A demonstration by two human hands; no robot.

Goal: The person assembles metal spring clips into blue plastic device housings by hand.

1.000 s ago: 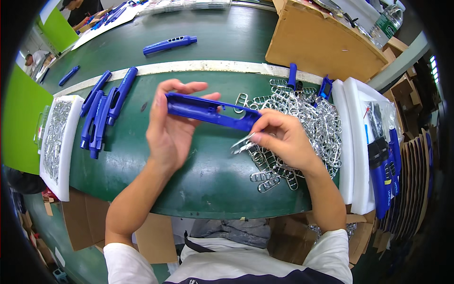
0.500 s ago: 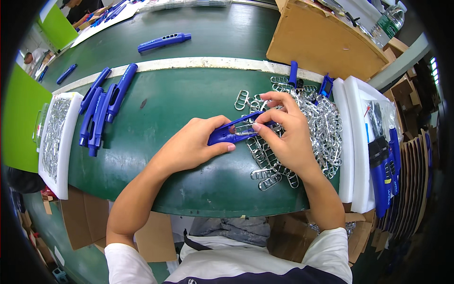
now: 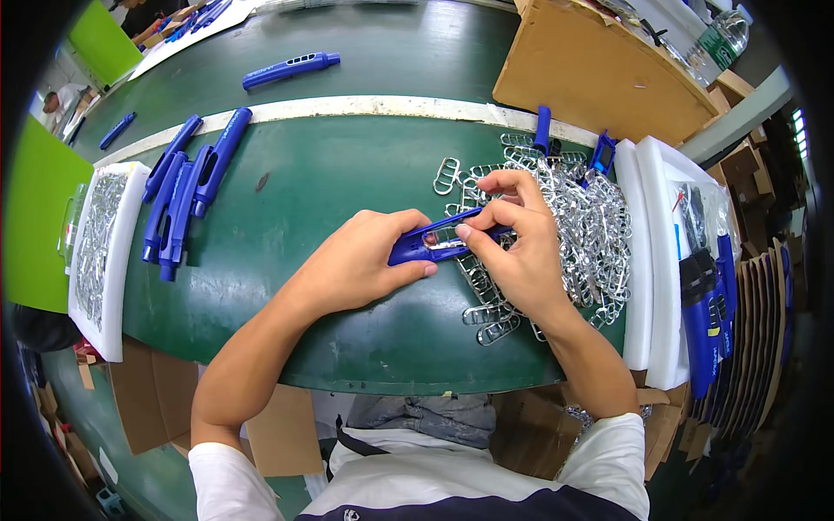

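My left hand [image 3: 358, 262] grips one end of a blue plastic casing [image 3: 406, 253] between thumb and fingers, above the green table. A shiny slotted metal frame [image 3: 441, 240] sits in the opening of the casing. Thumb and index finger of my right hand [image 3: 524, 252] are closed at the frame's right end, and they hide that end. Just beyond and right of the right hand spreads a heap of similar shiny frames [image 3: 598, 227]; one loose frame [image 3: 446, 175] lies at its left edge.
Several blue casings [image 3: 178, 204] lie at the left, and another casing [image 3: 291, 71] beyond the white strip [image 3: 347, 106]. White foam trays stand at the left [image 3: 113, 304] and right [image 3: 640, 260]. A wooden box [image 3: 599, 65] is at the back right. Another person [image 3: 65, 102] is far left.
The metal frame now lies flatter and deeper in the casing's opening, with my right fingers moved slightly along it. My left hand keeps its hold. The whole view has shifted a little.
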